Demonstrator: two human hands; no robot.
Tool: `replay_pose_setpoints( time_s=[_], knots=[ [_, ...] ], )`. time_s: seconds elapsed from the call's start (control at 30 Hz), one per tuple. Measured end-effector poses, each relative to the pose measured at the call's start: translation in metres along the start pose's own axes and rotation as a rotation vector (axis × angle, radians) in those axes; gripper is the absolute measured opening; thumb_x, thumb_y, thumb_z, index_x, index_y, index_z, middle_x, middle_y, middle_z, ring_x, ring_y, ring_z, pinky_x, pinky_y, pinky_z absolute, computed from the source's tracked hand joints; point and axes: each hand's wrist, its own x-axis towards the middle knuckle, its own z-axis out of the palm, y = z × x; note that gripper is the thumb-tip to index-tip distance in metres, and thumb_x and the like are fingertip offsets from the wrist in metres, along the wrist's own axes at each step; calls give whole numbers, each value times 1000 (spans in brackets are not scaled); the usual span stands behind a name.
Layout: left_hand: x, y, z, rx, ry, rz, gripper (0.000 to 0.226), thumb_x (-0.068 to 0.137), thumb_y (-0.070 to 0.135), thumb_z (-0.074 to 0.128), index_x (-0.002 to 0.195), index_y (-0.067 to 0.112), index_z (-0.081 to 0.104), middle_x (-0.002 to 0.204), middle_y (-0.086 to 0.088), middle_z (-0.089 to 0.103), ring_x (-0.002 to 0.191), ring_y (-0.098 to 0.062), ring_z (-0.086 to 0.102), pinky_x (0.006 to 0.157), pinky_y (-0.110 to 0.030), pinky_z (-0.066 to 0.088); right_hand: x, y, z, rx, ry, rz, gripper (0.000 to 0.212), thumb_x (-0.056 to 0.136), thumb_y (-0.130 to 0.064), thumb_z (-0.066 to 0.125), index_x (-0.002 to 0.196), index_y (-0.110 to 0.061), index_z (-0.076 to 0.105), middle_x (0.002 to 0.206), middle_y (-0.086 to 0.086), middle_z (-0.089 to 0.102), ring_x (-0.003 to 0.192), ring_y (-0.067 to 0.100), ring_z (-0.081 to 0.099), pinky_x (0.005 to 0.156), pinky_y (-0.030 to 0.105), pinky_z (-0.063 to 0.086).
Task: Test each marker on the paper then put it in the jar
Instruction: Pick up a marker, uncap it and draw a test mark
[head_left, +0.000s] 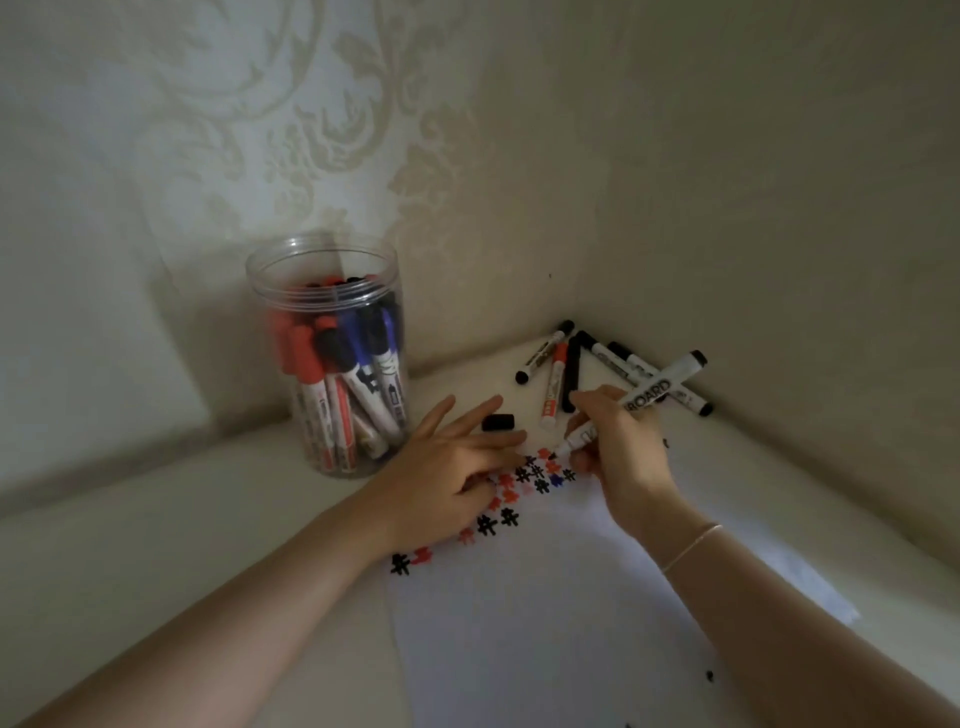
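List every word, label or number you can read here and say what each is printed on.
"BOARD": on the barrel of the marker that the right hand holds; letters before it are hidden.
Print on the loose markers in the corner: too blurred to read.
Labels on the markers in the jar: too blurred to read.

Tip of the marker (631, 410) held in the right hand (621, 457) too dark and small to separate from the marks under it. Part of the barrel hidden inside the gripping fingers. Paper (545, 623) cut off by the bottom edge, its upper left corner covered by the left hand (441, 478). Printing on loose markers (597, 364) beyond the grip blurred.
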Motion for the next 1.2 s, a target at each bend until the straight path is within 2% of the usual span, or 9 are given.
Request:
replay_pose_setpoints(
  time_s=[0.17, 0.27, 0.37, 0.47, 0.53, 0.77, 0.93, 1.1, 1.2],
  knots=[
    [-1, -2, 1, 33, -63, -20, 49, 96, 27, 38, 144, 35, 34, 153, 19, 24, 142, 4, -11, 115, -31, -17, -14, 11, 4, -150, -87, -69, 30, 84, 2, 55, 58, -7, 44, 44, 6, 49, 34, 14, 41, 35, 19, 34],
    [-3, -1, 3, 101, -115, -9, 57, 94, 47, 12, 149, 37, 21, 156, 20, 14, 142, 3, -14, 114, -30, -19, -16, 15, 7, -274, -125, -113, 32, 80, 2, 58, 55, -9, 41, 41, 2, 48, 35, 11, 40, 38, 19, 34],
    [-5, -1, 4, 160, -146, -3, 64, 90, 53, -1, 151, 36, 11, 157, 20, 7, 140, 4, -19, 112, -27, -21, -16, 19, 9, -312, -116, -137, 33, 80, 0, 61, 55, -9, 41, 39, -3, 47, 33, 8, 40, 36, 18, 35],
    [-5, -1, 4, 173, -170, -15, 57, 95, 49, 4, 151, 35, 5, 157, 20, 2, 139, 4, -22, 112, -27, -22, -15, 18, 10, -288, -129, -132, 31, 81, 1, 61, 56, -7, 45, 44, 10, 56, 31, 15, 46, 34, 20, 37],
    [-6, 0, 3, 172, -170, -13, 57, 96, 48, 6, 151, 34, 6, 157, 20, 2, 139, 4, -23, 113, -27, -21, -15, 19, 10, -290, -140, -136, 32, 81, 2, 61, 54, -8, 46, 43, 10, 58, 31, 17, 47, 34, 20, 37],
    [-6, -3, 3, 181, -178, -3, 64, 90, 51, -3, 152, 33, 3, 158, 19, 0, 139, 3, -24, 114, -30, -19, -10, 27, 12, -382, -72, -182, 21, 78, -1, 59, 61, -4, 47, 64, 36, 56, 41, 25, 47, 39, 25, 38],
    [-6, -4, 3, 185, -170, -7, 61, 93, 49, 2, 152, 33, 4, 158, 18, 1, 140, 2, -23, 114, -29, -20, -11, 24, 12, -359, -157, -143, 19, 77, 5, 57, 60, 2, 51, 55, 28, 60, 33, 21, 46, 35, 20, 35],
    [-6, -2, 3, 179, -175, -6, 64, 90, 49, -1, 152, 33, 4, 158, 17, 1, 140, 1, -23, 114, -30, -19, -10, 26, 11, -406, -65, -234, 27, 77, 3, 57, 58, -7, 42, 50, 12, 41, 44, 17, 38, 39, 22, 31],
    [-6, -1, 2, 172, -175, -11, 64, 91, 50, -2, 152, 33, 4, 158, 17, 1, 141, 1, -22, 115, -30, -18, -11, 23, 11, -341, -106, -170, 22, 78, 2, 59, 60, -3, 48, 54, 26, 57, 37, 19, 47, 38, 22, 40]
  ],
)
